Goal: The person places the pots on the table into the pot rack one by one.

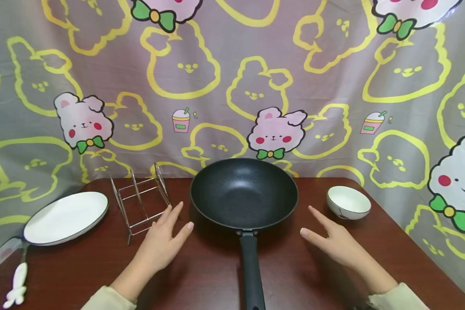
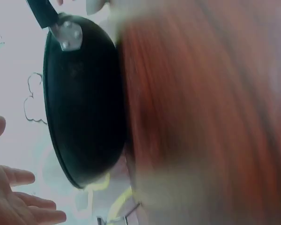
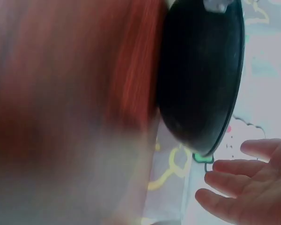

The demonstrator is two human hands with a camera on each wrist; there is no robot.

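A black frying pan (image 1: 244, 198) stands in the middle of the table, its black handle (image 1: 252, 271) pointing toward me. To the left of the pan, my left hand (image 1: 160, 241) hovers with fingers extended and holds nothing. My right hand (image 1: 337, 243) is on the other side, fingers spread and also without anything in it. Both wrist views show the pan's dark outer side, with the left fingers (image 2: 35, 204) and right fingers (image 3: 234, 173) apart from it. Beyond the left hand is a wire rack (image 1: 139, 196); a white bowl (image 1: 348, 203) sits past the right hand.
A white plate (image 1: 67, 217) with a dark rim lies at the left of the brown table (image 1: 209, 275). Near it is a utensil with a white, figure-shaped handle (image 1: 18, 284). A curtain printed with cartoon animals (image 1: 217, 86) hangs behind the table.
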